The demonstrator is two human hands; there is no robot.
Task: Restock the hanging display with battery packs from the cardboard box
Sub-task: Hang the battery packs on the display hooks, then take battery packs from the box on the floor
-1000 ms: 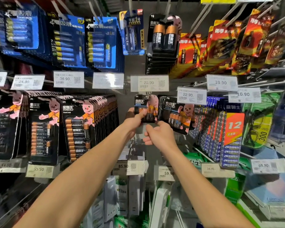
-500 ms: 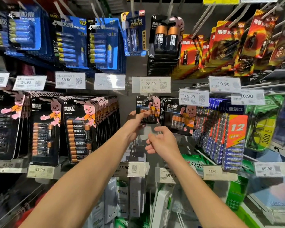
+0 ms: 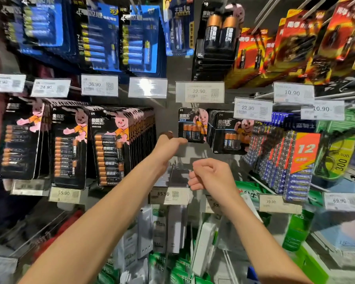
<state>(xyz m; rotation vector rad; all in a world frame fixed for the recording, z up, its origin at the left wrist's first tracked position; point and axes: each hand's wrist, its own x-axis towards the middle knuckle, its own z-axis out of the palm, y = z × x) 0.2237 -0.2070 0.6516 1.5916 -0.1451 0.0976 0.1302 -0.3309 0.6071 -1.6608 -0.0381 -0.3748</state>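
A small black Duracell battery pack (image 3: 193, 126) with a pink rabbit hangs on a hook under the 22.90 price tag (image 3: 199, 92). My left hand (image 3: 168, 145) reaches up to it, and the thumb lies on its lower left corner; the fingers behind the pack are hidden. My right hand (image 3: 211, 175) is lower and nearer to me, with fingers curled and nothing in it. A thicker stack of similar packs (image 3: 228, 132) hangs just to the right. The cardboard box is not in view.
Rows of large Duracell packs (image 3: 109, 148) fill the hooks on the left, and blue packs (image 3: 137, 37) hang above. Red packs (image 3: 295, 48) hang at the upper right and blue strip packs (image 3: 295, 160) at the right. Price tags and chargers (image 3: 168, 226) sit below my hands.
My right hand let go of the pack and dropped down toward me, curling up. My left hand slid down to the pack's lower corner. The pack now hangs under the tag.
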